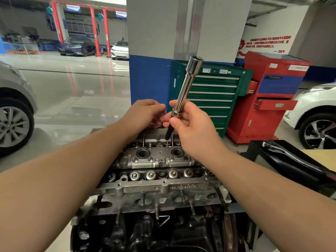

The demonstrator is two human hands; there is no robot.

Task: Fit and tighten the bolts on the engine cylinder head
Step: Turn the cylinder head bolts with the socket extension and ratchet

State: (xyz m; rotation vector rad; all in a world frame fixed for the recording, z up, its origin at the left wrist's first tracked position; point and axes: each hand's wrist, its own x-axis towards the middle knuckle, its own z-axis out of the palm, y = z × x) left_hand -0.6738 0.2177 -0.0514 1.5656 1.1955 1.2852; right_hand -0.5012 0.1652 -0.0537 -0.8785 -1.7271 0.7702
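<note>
Holding a long chrome socket (187, 88) above the engine, the right hand (192, 128) has its thumb and fingers curled round the tool's lower end, where a dark shaft sticks out below the palm. The socket tilts up and to the right, its open mouth at the top. The left hand (145, 113) sits just beside it, fingers bent inward toward the dark shaft; whether it pinches something small or only touches the tool cannot be told.

Below both hands lies the cylinder head (156, 168), bare grey metal on top of the dark engine block (154, 231). Two round wells show near its middle, a row of valve springs runs across in front of them, and several studs stick out of the near face.

Behind the engine stand a green tool cabinet (212, 95) and a red tool cabinet (269, 99), side by side. A white car (314, 113) is at the right, a grey car (14, 110) at the left.
</note>
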